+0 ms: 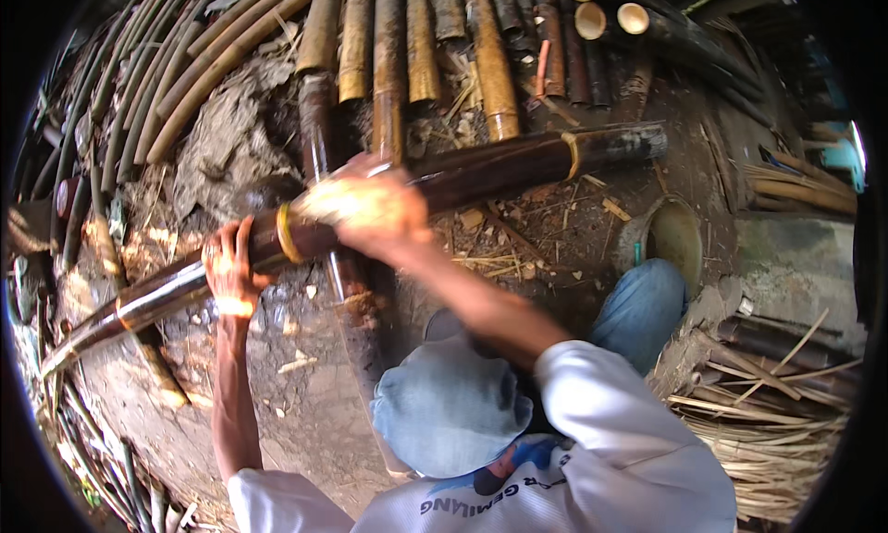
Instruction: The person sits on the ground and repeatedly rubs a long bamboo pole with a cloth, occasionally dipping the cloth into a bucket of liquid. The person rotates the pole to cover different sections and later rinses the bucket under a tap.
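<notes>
A long, dark, wet bamboo pole (495, 170) with yellow bands at its joints slants across the view, low on the left and high on the right. My left hand (229, 267) grips it left of the middle band, fingers wrapped over the top. Farther right, my right hand (384, 209) presses on the pole, blurred by motion. It looks closed on a pale, streaky wad (319, 200) that I cannot make out clearly. Beneath the pole, a wet support pole (344, 276) runs from the far side toward me.
Cut bamboo lengths (421, 43) lie side by side at the back, with curved stalks (227, 66) at far left. A pale bucket (680, 237) stands beside my denim-covered knee (643, 316). Split strips (758, 450) are heaped at the lower right. Chips litter the dirt floor (305, 385).
</notes>
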`<state>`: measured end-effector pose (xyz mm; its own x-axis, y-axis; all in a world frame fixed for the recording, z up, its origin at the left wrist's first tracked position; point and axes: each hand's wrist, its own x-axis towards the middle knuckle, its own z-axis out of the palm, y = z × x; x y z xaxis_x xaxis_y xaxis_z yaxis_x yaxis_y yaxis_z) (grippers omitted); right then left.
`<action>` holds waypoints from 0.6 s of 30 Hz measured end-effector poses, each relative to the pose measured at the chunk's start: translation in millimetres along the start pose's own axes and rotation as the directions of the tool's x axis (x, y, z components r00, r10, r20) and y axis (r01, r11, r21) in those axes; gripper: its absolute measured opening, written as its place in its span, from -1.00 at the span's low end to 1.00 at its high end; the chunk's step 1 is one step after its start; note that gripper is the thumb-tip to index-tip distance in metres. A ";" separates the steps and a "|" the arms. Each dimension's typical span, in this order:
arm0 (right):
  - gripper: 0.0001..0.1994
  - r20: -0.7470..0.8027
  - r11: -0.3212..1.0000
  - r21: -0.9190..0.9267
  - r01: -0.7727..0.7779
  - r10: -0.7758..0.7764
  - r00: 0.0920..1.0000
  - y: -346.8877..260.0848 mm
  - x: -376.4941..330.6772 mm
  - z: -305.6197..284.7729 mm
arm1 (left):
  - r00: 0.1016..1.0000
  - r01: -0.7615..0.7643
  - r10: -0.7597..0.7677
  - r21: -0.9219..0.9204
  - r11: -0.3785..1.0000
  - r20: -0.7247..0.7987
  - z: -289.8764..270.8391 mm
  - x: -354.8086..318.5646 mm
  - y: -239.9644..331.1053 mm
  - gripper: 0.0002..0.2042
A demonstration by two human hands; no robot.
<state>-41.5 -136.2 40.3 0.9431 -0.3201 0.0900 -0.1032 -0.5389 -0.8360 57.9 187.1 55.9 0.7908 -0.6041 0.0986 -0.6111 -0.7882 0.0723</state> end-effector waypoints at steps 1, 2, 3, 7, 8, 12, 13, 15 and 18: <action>-0.50 0.009 0.961 0.263 0.088 -0.094 0.996 -17.1 -2.0 25.1 | 0.998 0.040 -0.045 0.101 0.994 0.044 0.1 -5.2 2.7 0.10; -0.50 0.164 0.966 -0.083 0.243 -0.227 0.960 -20.4 -2.8 29.1 | 1.000 0.030 -0.031 0.125 0.992 0.005 1.2 -13.0 6.2 0.03; -0.50 0.310 0.812 -0.366 0.454 -0.354 0.882 -19.1 -5.3 22.0 | 0.999 0.029 -0.024 0.126 0.992 -0.041 4.0 -21.6 10.3 -0.03; -0.54 -0.324 0.832 -0.466 -0.301 0.156 0.933 91.6 -19.5 -148.3 | 0.892 -0.010 0.105 0.213 0.977 -0.439 31.9 -44.3 21.5 -0.46; -0.57 -0.425 0.741 -0.363 -0.565 0.407 0.808 126.0 -21.1 -200.3 | 0.880 0.008 0.106 0.237 0.971 -0.463 39.4 -47.7 21.2 -0.48; -0.24 -0.569 0.434 -0.713 -0.551 0.101 0.816 191.6 -14.1 -260.2 | 0.798 0.116 0.087 0.294 0.949 -0.597 71.2 -54.0 16.1 -0.65; -0.17 -0.628 0.602 -0.430 -0.673 0.336 0.702 182.5 -8.2 -231.6 | 0.796 0.141 0.070 0.296 0.945 -0.602 76.5 -55.6 15.8 -0.60; -0.43 -0.288 0.579 -0.632 -0.516 0.443 0.849 133.2 -5.1 -160.7 | 0.786 0.145 0.026 0.224 0.964 -0.618 80.5 -61.4 20.4 -0.48; -0.64 -0.343 0.842 -0.271 0.466 -0.537 0.771 51.5 -11.7 -46.9 | 0.842 0.140 -0.051 0.125 0.982 -0.537 66.4 -70.1 35.8 -0.29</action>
<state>-72.7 -196.7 21.6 0.6742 -0.2248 0.7035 0.2667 -0.8142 -0.5158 -17.2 193.4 -14.4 0.6787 -0.4051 0.6126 -0.4854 -0.8734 -0.0398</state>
